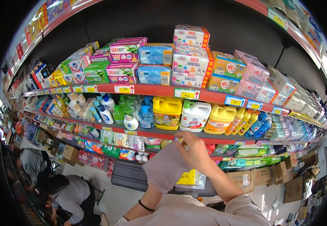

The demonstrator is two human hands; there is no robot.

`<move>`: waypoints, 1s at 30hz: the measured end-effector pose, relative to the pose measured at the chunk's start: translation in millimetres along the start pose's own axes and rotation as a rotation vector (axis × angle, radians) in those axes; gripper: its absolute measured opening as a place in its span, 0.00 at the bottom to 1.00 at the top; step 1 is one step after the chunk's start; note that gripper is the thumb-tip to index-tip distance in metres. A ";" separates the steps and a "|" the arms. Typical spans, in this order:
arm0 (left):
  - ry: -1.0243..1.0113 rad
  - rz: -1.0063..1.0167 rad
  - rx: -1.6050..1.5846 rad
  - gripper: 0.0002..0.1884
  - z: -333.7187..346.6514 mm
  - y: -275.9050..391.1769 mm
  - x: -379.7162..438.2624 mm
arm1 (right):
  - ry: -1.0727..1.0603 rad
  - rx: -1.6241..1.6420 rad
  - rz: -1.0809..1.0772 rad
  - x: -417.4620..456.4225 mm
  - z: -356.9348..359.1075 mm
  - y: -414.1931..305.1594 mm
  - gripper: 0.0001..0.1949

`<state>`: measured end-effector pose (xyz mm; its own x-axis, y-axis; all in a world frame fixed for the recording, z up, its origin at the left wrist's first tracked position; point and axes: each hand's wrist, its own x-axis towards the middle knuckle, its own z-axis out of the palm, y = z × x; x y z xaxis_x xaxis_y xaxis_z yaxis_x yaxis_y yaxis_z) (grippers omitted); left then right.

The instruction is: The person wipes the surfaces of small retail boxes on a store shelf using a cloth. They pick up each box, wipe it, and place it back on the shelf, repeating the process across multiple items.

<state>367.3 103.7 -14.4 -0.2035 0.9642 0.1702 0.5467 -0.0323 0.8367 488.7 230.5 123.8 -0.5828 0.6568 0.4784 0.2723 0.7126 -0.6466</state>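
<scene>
A greyish-purple cloth (pixel 166 168) hangs spread out in front of my body, before the store shelves. My right hand (pixel 193 152) pinches its upper right corner between thumb and fingers, near the shelf edge holding the detergent jugs. Only the wrist of my left hand (pixel 154 192) shows, with a black band below it. The cloth covers that hand's fingers, so its grip is hidden. Just beyond my right hand stand a white jug with a green cap (pixel 195 115), a yellow jug (pixel 166 113) and a yellow-orange jug (pixel 220 120).
Boxed and wrapped soap packs (pixel 191 66) are stacked on the shelf above. Pump bottles (pixel 131 121) stand left of the jugs. Lower down are bagged goods (pixel 128 154) and a dark platform (pixel 129 176). Two people (pixel 70 195) crouch at lower left. Cardboard boxes (pixel 261 176) sit at right.
</scene>
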 end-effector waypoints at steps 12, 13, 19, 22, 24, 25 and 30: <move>-0.234 -0.134 0.474 0.28 -23.2 37.9 -3.2 | 0.137 -0.822 -0.398 188.9 -127.6 -21.3 0.27; -0.184 -0.171 0.310 0.29 -8.2 10.8 -13.4 | 0.076 -0.869 -0.358 201.9 -129.6 -23.6 0.29; 0.048 -0.314 -0.384 0.31 30.6 -61.3 -50.9 | -0.271 -0.893 -0.079 242.9 -142.0 -29.9 0.39; 0.207 -0.430 -1.780 0.34 37.4 -86.7 -73.1 | -0.289 -0.877 -0.079 248.2 -140.4 -35.3 0.40; 0.204 -0.430 -2.020 0.34 32.8 -89.7 -75.1 | -0.320 -0.893 -0.056 251.4 -140.6 -38.3 0.41; 0.188 -0.418 -1.980 0.34 27.5 -86.2 -71.0 | -0.334 -0.901 -0.043 252.4 -140.7 -39.2 0.42; 0.118 -0.379 -1.454 0.29 14.3 -56.0 -38.3 | -0.318 -0.844 -0.003 256.3 -143.5 -34.7 0.46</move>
<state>356.0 72.4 -75.2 -0.2446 0.9513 -0.1878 -0.7959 -0.0863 0.5993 439.7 409.6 354.1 -0.7345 0.6448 0.2113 0.6689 0.7404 0.0658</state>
